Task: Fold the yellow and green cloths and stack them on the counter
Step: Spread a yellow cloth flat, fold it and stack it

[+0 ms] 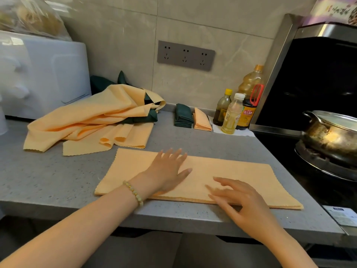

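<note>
A yellow cloth [251, 178], folded once into a long strip, lies flat near the front edge of the grey counter [48, 180]. My left hand [168, 171] presses flat on its middle with fingers spread. My right hand [239, 202] rests with straight fingers on the strip's near edge, just right of the left hand. At the back left sits a loose pile of yellow cloths [87, 120] mixed with dark green cloths [143, 118]. By the wall stand a folded green stack [183, 116] and a folded yellow stack [201, 120], side by side.
A white appliance [42, 74] fills the back left. Three oil and sauce bottles [239, 107] stand right of the folded stacks. A stove with a steel pot [332, 132] borders the counter on the right. A socket strip [185, 55] is on the tiled wall.
</note>
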Available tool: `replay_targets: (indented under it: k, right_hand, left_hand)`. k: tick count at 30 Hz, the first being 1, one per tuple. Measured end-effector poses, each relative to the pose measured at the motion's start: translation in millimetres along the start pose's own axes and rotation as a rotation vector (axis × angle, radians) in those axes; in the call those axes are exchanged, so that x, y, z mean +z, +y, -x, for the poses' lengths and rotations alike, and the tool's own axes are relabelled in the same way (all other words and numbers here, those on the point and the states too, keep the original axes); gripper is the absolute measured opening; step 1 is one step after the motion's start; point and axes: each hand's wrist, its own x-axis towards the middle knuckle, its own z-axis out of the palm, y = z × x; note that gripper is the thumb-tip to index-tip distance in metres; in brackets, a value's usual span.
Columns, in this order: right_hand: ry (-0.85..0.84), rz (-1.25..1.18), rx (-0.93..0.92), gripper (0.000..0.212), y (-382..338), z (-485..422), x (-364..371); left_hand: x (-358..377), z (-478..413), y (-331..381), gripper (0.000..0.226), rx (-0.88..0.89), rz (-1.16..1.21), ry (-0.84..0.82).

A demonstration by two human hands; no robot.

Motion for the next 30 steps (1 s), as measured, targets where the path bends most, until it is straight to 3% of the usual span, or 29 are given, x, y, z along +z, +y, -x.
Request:
replay_targets:
  k: [4,14,21,30]
  right_hand:
    - [-0.042,-0.019,0.113,0.042,-11.8,-32.3,-6.0]
    - [-0.443,0.032,0.326,0.049,-23.7,-108.6,52.0]
    - [-0.430,0.136,0.326,0.051,-21.5,-98.7,64.0]
    - [-0.427,0.140,0.292,0.051,-19.0,-97.1,65.6]
  left_hand:
    - [9.0,-11.5,-3.7,0.062,-0.082,-0.014,-0.115]
    - [21.6,-6.0,3.5,0.061,-0.119,0.060,-0.091]
    - [24.5,-4.5,-2.7,0.069,-0.209,0.045,-0.091]
    - [19.0,22.0,-64.0,0.070,-0.409,0.051,-0.076]
